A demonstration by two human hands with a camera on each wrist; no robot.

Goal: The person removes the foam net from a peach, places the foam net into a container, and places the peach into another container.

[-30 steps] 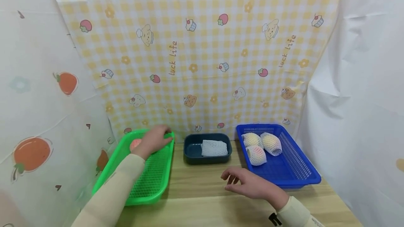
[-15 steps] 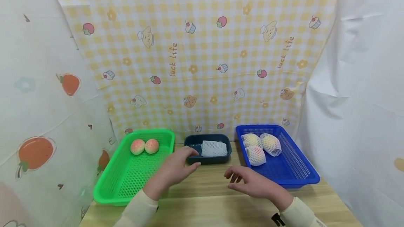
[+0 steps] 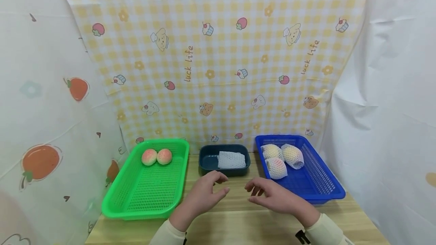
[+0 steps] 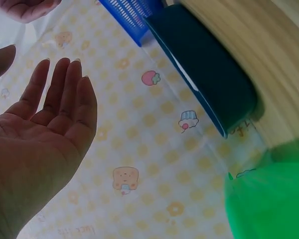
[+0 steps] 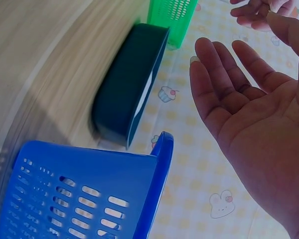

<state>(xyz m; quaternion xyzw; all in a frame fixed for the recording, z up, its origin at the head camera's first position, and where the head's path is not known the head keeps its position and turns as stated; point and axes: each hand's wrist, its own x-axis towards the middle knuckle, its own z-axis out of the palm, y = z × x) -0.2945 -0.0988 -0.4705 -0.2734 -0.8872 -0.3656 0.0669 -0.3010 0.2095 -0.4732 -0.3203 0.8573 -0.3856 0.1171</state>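
My left hand (image 3: 206, 193) hovers over the table just in front of the dark teal box, fingers loosely bent with nothing held. Facing it, my right hand (image 3: 272, 197) hangs near the blue basket's left front side, likewise holding nothing. In the dark teal box (image 3: 208, 171) lies a white foam fruit net (image 3: 231, 160). The green basket (image 3: 146, 196) at left holds two peaches, a left peach (image 3: 149, 157) and a right peach (image 3: 164, 156), side by side at its back. Several netted peaches (image 3: 276, 168) sit in the back left of the blue basket (image 3: 306, 196).
All the containers stand on a wood-grain table (image 3: 238, 222). A yellow checked cloth (image 3: 218, 56) hangs right behind them. White cloth walls, a left wall (image 3: 44, 112) and a right wall (image 3: 385, 124), close in the sides.
My left hand has left the green basket and moved right and nearer, to a spot before the teal box. The two peaches there are now uncovered. My right hand has barely shifted.
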